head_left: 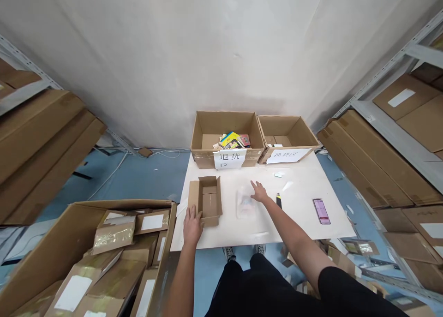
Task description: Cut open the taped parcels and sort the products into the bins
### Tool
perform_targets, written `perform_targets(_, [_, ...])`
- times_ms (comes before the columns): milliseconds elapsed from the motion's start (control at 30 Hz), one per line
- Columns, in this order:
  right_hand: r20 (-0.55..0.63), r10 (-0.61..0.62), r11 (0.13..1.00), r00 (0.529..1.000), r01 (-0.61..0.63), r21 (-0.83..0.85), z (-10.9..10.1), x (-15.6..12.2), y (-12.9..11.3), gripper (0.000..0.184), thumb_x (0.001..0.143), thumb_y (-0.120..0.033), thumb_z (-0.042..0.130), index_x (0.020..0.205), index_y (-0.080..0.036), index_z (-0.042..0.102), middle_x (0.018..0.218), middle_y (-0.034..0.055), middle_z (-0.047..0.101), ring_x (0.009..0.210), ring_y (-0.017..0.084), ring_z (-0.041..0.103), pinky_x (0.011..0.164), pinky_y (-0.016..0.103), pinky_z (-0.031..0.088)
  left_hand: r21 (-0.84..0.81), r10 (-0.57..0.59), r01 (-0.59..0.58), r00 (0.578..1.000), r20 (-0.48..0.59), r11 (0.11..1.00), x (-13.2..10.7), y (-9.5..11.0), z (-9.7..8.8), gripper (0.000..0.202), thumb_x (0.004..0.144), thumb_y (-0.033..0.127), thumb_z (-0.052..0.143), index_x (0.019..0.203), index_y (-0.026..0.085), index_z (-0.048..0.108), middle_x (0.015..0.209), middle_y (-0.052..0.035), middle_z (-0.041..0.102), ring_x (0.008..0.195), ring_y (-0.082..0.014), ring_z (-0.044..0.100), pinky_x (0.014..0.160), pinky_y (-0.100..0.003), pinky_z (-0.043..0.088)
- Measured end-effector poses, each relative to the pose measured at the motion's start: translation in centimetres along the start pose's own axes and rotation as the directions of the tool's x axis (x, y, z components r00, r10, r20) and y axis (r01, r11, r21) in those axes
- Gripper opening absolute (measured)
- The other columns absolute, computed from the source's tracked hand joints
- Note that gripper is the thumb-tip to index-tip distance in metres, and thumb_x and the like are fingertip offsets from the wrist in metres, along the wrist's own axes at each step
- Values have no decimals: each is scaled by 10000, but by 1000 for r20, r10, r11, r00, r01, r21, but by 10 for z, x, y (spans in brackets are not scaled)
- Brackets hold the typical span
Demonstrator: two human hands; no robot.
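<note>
A small open cardboard box (209,200) lies on the white table with its flaps folded out. My left hand (193,225) rests at its lower left flap, fingers stretched out over the cardboard. Right of the box is a clear plastic packet (245,206) with something pale pink and bluish inside; glare hides the details. Just beyond its upper right corner is my right hand (258,191), fingers apart and nothing visible in them. A black and yellow box cutter (278,200) lies to the right of that hand, partly behind my forearm.
At the table's back stand two labelled cartons, the left carton (204,156) holding booklets, the right carton (294,144) a few small items. A phone (321,211) lies at right. A large carton (74,220) of parcels stands left. Shelves (398,137) flank both sides.
</note>
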State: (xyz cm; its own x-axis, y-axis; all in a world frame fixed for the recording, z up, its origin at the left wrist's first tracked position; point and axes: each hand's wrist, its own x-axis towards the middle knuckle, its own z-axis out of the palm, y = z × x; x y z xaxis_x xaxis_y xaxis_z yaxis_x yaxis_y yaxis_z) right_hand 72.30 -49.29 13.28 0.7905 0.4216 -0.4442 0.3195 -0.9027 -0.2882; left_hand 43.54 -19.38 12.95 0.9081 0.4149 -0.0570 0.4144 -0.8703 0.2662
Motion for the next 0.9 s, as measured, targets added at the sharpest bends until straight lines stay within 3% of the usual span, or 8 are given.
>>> perform_targets(100, [-97, 71, 997, 993, -73, -17, 55, -20, 7, 800, 931, -259, 583, 1673, -213, 286, 1691, 177, 309, 1548, 351, 277, 1221, 460, 285, -60, -12, 0, 981, -196, 998, -15, 18, -3, 443, 902, 149, 557, 1323, 201, 686, 1511, -153, 562, 1500, -376, 383, 1138, -516, 455])
perform_targets(200, [53, -59, 997, 997, 61, -48, 105, -39, 1, 741, 929, -287, 588, 1639, -266, 379, 1747, 109, 199, 1587, 373, 178, 1249, 479, 217, -148, -13, -37, 948, -319, 988, -27, 53, 2, 428, 947, 137, 492, 1327, 199, 679, 1273, -159, 672, 1293, -316, 572, 1083, -465, 496])
perform_targets(300, [216, -91, 991, 972, 109, -73, 140, -47, -13, 772, 896, -207, 569, 1637, -303, 374, 1775, 65, 61, 1617, 386, 48, 1239, 543, 212, -268, 122, -176, 971, -208, 947, -29, 98, 14, 424, 960, 132, 475, 1304, 247, 696, 1125, -116, 701, 1110, -254, 646, 995, -393, 541])
perform_targets(367, [214, -60, 995, 975, 76, -67, 151, -46, -20, 800, 882, -130, 521, 1649, -274, 346, 1769, 79, 86, 1622, 366, 48, 1233, 574, 234, -341, 207, -212, 977, -49, 916, -24, 126, 25, 412, 965, 135, 476, 1274, 266, 715, 1135, -99, 703, 1109, -238, 647, 1013, -379, 531])
perform_targets(467, [137, -58, 998, 989, 59, -2, 146, -36, -21, 817, 868, -70, 470, 1658, -199, 312, 1733, 115, 246, 1618, 332, 130, 1230, 564, 291, -410, 218, -150, 968, 124, 900, -10, 149, 42, 413, 970, 126, 467, 1257, 269, 726, 1182, -81, 698, 1164, -222, 634, 1066, -359, 501])
perform_targets(567, [32, -107, 990, 994, 104, 97, 124, -31, -6, 822, 840, -60, 460, 1648, -133, 330, 1695, 127, 345, 1618, 298, 152, 1248, 496, 318, -437, 173, -73, 966, 193, 897, 8, 153, 63, 409, 956, 115, 473, 1251, 242, 726, 1213, -75, 690, 1166, -214, 639, 1072, -347, 495])
perform_targets(733, [-203, -168, 933, 965, 222, 285, 93, -48, 44, 854, 847, -70, 383, 1683, -159, 232, 1726, 53, 278, 1625, 208, 134, 1306, 467, 241, -391, 110, 30, 938, 329, 920, 30, 150, 99, 380, 927, 117, 507, 1229, 189, 726, 1268, -85, 675, 1177, -211, 645, 1064, -324, 483])
perform_targets(900, [-241, 165, 905, 957, -49, 423, 103, -79, 99, 886, 857, -102, 349, 1703, -153, 89, 1720, 76, 291, 1601, 215, 236, 1291, 479, 277, -276, 30, 119, 878, 478, 954, 37, 160, 121, 399, 938, 143, 511, 1288, 194, 694, 1372, -95, 640, 1237, -217, 620, 1045, -306, 472])
